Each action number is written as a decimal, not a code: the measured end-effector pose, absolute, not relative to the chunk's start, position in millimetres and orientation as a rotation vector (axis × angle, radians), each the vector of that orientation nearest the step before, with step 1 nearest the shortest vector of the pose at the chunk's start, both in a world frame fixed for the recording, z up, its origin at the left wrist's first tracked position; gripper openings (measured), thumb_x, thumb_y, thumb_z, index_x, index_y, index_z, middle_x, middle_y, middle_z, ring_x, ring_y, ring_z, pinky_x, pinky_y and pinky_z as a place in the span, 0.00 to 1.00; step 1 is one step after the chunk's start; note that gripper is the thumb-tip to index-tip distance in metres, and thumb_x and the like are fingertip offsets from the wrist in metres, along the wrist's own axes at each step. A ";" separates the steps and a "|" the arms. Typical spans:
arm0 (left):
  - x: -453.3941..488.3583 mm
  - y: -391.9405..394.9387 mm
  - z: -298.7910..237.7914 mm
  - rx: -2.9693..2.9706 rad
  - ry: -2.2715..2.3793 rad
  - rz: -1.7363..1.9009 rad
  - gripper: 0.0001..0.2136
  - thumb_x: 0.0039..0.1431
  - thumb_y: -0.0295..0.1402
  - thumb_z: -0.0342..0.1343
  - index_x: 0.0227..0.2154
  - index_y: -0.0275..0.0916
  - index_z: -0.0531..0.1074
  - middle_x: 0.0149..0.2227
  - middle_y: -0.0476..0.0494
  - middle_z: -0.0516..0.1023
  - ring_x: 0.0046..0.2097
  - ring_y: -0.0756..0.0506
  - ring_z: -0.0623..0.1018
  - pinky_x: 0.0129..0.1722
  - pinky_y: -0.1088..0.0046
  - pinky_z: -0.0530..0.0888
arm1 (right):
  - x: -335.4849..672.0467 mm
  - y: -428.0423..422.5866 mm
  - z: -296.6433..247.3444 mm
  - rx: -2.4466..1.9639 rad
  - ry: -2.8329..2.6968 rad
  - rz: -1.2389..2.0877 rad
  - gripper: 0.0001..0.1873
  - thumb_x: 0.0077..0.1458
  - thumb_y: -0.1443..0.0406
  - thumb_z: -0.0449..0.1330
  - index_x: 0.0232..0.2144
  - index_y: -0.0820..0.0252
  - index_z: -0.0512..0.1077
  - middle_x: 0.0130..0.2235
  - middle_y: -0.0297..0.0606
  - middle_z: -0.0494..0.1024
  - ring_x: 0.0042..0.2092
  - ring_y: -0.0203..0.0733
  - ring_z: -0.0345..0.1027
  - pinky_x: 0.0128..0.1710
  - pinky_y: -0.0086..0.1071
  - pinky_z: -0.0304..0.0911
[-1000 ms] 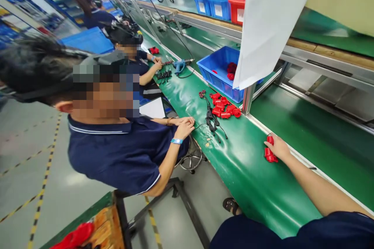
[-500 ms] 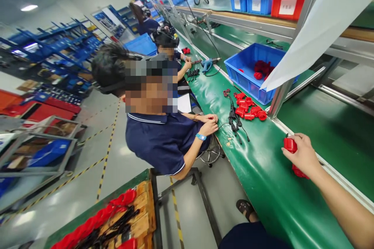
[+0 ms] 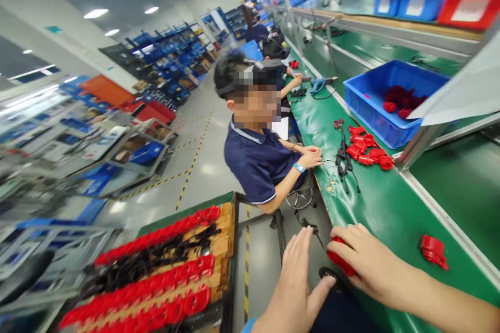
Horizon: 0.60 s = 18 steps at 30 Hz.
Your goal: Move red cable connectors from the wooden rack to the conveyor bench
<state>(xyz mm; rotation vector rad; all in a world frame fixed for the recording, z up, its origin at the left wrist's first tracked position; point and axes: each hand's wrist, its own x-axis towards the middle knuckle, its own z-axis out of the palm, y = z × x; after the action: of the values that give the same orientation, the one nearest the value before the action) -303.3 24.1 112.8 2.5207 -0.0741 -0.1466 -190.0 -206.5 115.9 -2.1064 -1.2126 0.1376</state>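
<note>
My right hand [image 3: 369,257] is closed around a red plastic part [image 3: 340,257] above the near edge of the green bench. The palm and fingers cover much of that part. My left hand [image 3: 295,283] is raised just to the left of it, fingers stretched and thumb apart, with nothing visible in the grasp. A thin dark shape [image 3: 310,223] shows by the left fingertips; I cannot make out what it is. Another red plastic part [image 3: 433,251] lies on the bench [image 3: 394,213], right of my hands.
Across the bench are a pile of red parts [image 3: 367,148], black cables [image 3: 344,158] and a blue bin [image 3: 390,114]. A co-worker [image 3: 258,166] sits at the bench's left side. At lower left, a cart [image 3: 228,250] carries rows of red parts and black cables.
My right hand has drawn back left from the far side of the bench with the red part. My left hand has come into view. The camera has turned left.
</note>
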 end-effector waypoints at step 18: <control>-411.0 83.5 175.4 1.924 0.694 -0.023 0.16 0.43 0.39 0.72 0.31 0.37 0.75 0.27 0.52 0.71 0.29 0.51 0.67 0.29 0.76 0.63 | -235.7 -92.6 86.0 -1.606 -1.524 0.061 0.37 0.66 0.58 0.62 0.71 0.59 0.55 0.66 0.53 0.65 0.62 0.59 0.64 0.58 0.47 0.65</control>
<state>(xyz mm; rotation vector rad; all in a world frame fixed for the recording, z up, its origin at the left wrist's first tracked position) -411.0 83.5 175.4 1.9241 0.6935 -0.0228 -235.7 -92.6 86.0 -1.6063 -1.5238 0.0610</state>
